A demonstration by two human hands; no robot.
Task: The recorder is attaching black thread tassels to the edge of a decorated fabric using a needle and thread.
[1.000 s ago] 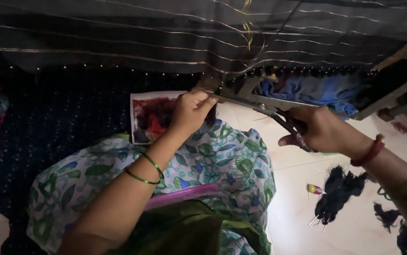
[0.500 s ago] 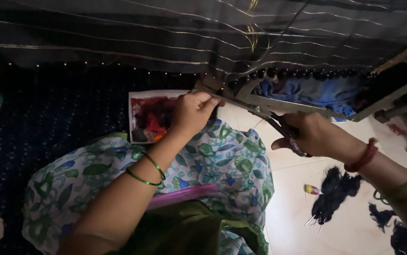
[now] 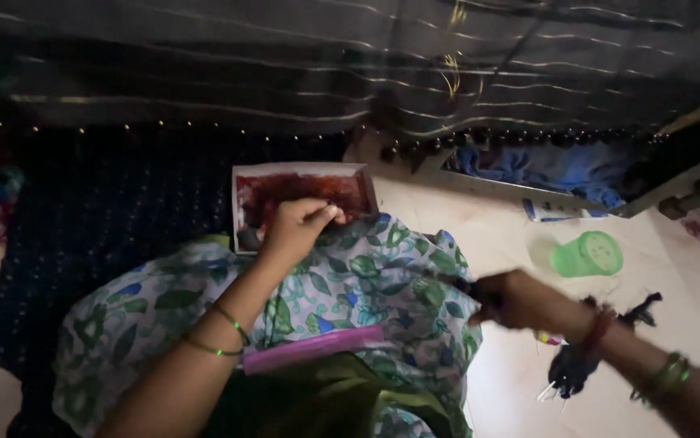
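Left hand at the small tray; right hand grips scissors.
Left fingers pinch inside the shallow tray of red material; better to keep the blurred dark scissors low over the lap cloth.

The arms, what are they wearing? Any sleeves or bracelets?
No sleeves show; both forearms are bare. The left hand has two thin green bangles up its forearm. The right hand is blurred, with a red band at the wrist and green-gold bangles further up.
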